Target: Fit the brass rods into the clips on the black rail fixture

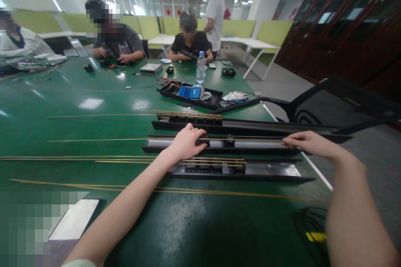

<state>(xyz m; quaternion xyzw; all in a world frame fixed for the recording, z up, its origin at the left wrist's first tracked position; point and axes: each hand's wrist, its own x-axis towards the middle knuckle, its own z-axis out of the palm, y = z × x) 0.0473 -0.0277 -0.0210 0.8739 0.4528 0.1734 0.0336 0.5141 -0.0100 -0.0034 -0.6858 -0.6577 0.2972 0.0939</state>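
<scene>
My left hand (189,142) is closed round a small black block (205,140) in the middle black channel (260,150). Its fingers hide part of the block. A thin brass-coloured rod (257,139) runs lengthwise over this channel and out past its left end. Farther right along it sits a second black block (229,139). My right hand (302,142) is pinched at the rod's right end, above the channel's right end. In the nearer channel (269,171), several black blocks (203,167) have rods lying across them. The farther channel (250,127) also holds blocks and rods.
Loose rods (200,192) lie nearer me on the green table (138,221). Beyond the channels are a black tray (214,98), gloves (234,98) and a water bottle (201,68). A black chair (338,100) stands at the right; several people are across the table.
</scene>
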